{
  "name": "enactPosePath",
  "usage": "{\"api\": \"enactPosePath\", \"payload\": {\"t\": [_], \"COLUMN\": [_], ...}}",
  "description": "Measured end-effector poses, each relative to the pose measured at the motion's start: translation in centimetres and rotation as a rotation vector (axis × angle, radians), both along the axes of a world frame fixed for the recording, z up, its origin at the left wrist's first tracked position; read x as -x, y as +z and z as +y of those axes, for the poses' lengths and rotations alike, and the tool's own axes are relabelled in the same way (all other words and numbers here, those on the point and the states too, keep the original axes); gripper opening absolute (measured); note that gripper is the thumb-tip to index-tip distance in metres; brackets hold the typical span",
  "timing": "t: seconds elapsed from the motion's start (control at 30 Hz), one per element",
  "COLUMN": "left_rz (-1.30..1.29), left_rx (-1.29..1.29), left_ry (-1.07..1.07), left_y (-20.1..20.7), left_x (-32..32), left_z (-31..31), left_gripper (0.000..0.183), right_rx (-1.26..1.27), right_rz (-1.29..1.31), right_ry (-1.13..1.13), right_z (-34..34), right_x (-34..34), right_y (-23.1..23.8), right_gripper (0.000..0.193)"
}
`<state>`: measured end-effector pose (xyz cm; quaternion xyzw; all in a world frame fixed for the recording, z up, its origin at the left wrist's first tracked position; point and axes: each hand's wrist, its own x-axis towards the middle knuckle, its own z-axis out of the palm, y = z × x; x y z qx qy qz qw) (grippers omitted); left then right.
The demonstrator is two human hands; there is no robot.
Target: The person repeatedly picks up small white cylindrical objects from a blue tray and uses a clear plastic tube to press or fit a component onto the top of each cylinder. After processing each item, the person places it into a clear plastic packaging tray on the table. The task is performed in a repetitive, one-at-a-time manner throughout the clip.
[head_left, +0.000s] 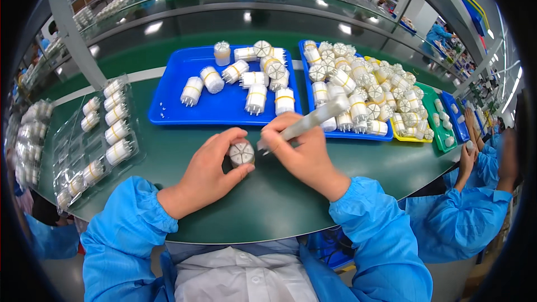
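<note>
My left hand is closed around a white cylindrical part, its round end with star-like dividing lines facing up. My right hand grips a whitish pen-shaped tool. The tool's thin dark tip points down toward the table, just right of the held part and apart from it. Beyond both hands lies a blue tray with several similar white cylinders, each with a yellow band and prongs at one end. Some stand upright; others lie on their sides.
To the right, a second blue tray and a yellow tray are heaped with cylinders. A green tray stands farther right, near a co-worker's hand. At left lies a clear plastic tray with cylinders in its pockets. A conveyor runs behind.
</note>
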<state>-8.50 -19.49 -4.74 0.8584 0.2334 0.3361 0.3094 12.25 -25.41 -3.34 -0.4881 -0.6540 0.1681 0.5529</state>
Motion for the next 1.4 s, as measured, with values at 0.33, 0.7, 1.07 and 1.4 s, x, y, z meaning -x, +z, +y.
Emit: {"api": "enactPosePath", "payload": {"t": [0.33, 0.7, 1.07, 1.4], "left_rz": [0.159, 0.413, 0.333, 0.071], "left_rx": [-0.041, -0.189, -0.159, -0.166], "left_ry": [0.338, 0.494, 0.351, -0.014], "left_y": [1.8, 6.1, 7.4, 0.6], "left_x": [6.6, 3.6, 1.6, -0.1], "left_z": [2.2, 10.2, 10.1, 0.4], "left_gripper": [0.048, 0.044, 0.038, 0.05], "right_rx": [0.17, 0.253, 0.226, 0.174], "right_rz": [-0.193, -0.233, -0.17, 0.163], "right_ry": [0.008, 0.013, -0.024, 0.022], "right_z": [-0.1, -0.2, -0.1, -0.8], "right_x": [0.6, 1.0, 0.0, 0.0], "right_y": [-1.5, -1.5, -0.9, 0.8], "right_gripper": [0.014, 0.016, 0.017, 0.013]}}
